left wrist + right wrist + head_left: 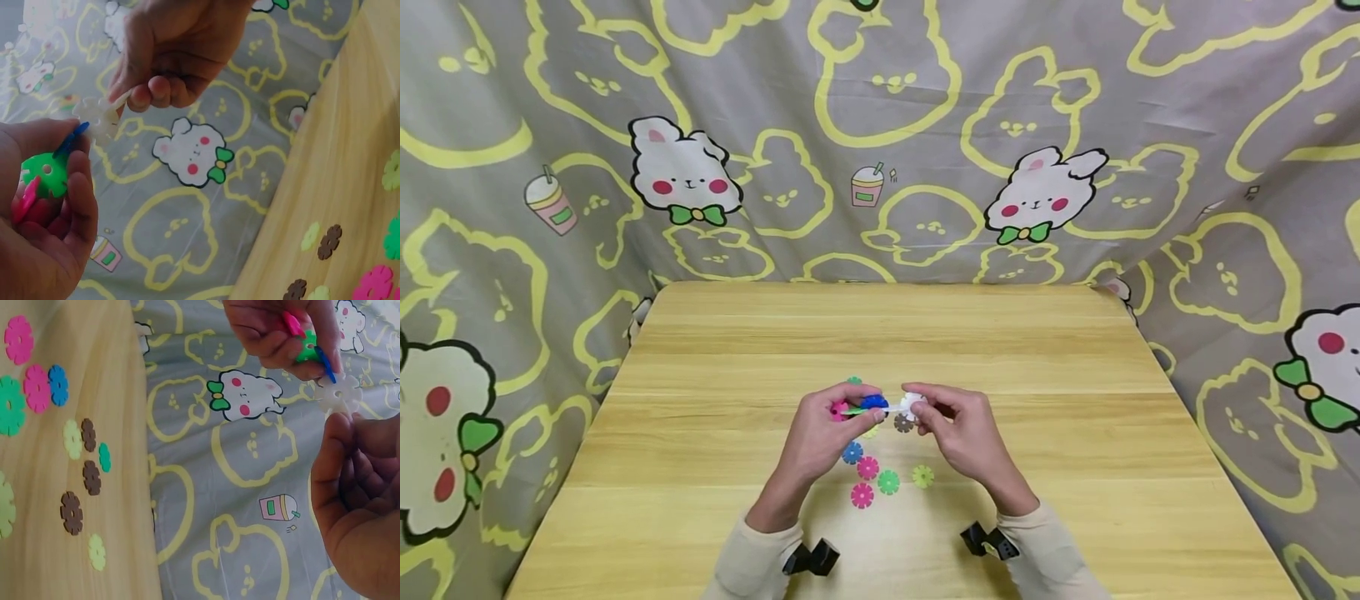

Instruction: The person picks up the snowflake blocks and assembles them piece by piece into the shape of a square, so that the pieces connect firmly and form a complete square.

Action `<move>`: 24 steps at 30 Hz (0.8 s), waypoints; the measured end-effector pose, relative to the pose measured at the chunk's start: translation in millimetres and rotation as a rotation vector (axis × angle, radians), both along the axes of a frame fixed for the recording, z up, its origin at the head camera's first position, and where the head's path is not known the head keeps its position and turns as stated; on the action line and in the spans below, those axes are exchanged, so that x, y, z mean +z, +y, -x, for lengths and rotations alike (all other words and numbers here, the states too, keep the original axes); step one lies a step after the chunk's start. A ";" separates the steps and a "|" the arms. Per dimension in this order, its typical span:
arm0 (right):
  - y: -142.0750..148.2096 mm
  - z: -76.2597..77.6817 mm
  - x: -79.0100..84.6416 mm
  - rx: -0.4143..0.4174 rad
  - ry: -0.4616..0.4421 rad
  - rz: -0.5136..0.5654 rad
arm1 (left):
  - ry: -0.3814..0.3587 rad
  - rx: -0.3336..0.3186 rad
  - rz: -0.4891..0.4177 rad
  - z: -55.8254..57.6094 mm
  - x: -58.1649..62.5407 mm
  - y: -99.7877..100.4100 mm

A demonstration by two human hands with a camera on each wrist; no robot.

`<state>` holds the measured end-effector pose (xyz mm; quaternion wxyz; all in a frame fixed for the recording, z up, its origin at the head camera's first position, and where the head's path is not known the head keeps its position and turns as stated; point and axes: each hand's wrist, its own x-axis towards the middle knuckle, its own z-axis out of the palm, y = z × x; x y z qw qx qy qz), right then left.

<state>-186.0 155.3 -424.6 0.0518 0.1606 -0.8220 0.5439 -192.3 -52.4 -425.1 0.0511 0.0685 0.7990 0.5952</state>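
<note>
Several plastic snowflake discs are joined in a chain between my hands, above the table. My left hand [823, 429] grips the chain's coloured end: a pink disc [27, 199], a green disc [45, 175] and a blue disc [71, 140]. From the blue disc's edge a white disc [340, 395] stands out toward the right hand. Thumb and fingers of my right hand [964, 431] pinch a second white disc [913, 407], which meets the first one edge to edge, crosswise. The right fingers partly hide this second disc in both wrist views.
Loose discs lie on the wooden table [1037, 350] below and in front of the hands, among them a pink disc [862, 496], a green disc [888, 482], a yellow disc [922, 476] and brown ones. A patterned curtain [925, 150] hangs around the table.
</note>
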 end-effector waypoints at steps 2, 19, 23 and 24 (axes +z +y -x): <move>2.0 1.1 0.8 -0.013 -0.011 -0.009 | 0.001 -0.006 0.008 -0.6 -0.9 0.2; 7.6 8.9 7.6 -0.029 -0.023 0.079 | 0.173 -0.206 -0.015 1.4 -4.6 6.8; 5.2 10.4 9.7 -0.001 -0.010 0.075 | 0.215 -0.268 -0.001 2.9 -5.7 10.7; 4.5 11.0 10.4 0.005 -0.006 0.080 | 0.225 -0.282 0.000 3.1 -6.1 11.1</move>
